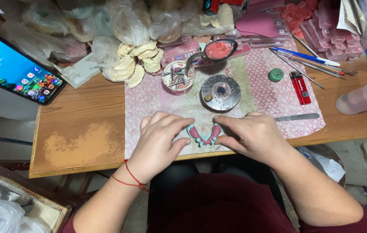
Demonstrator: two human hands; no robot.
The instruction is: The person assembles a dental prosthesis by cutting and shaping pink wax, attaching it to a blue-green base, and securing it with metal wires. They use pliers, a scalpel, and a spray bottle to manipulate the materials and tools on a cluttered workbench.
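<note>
Pink wax denture (205, 135) on its pale teal base sits at the near edge of the bench (80, 142), on a pink patterned cloth (269, 97), pinched between both hands in the head view. Left hand (161, 137), a red string around its wrist, has its grip closed on the denture's left side, thumb touching the wax and fingers curled over the top. Right hand (252, 134) closes its grip on the right side in the same way, fingertips meeting the wax. Just beyond the hands stands a round grey metal dish (220, 92), and beside it a small cup of tools (178, 77). A flat metal spatula (297, 117) lies right of the right hand, with a red lighter (299, 87) and a green cap (275, 74) further back. A lit phone (15, 69) rests at far left, and yellowish plaster casts (138, 62) pile behind the cup.
</note>
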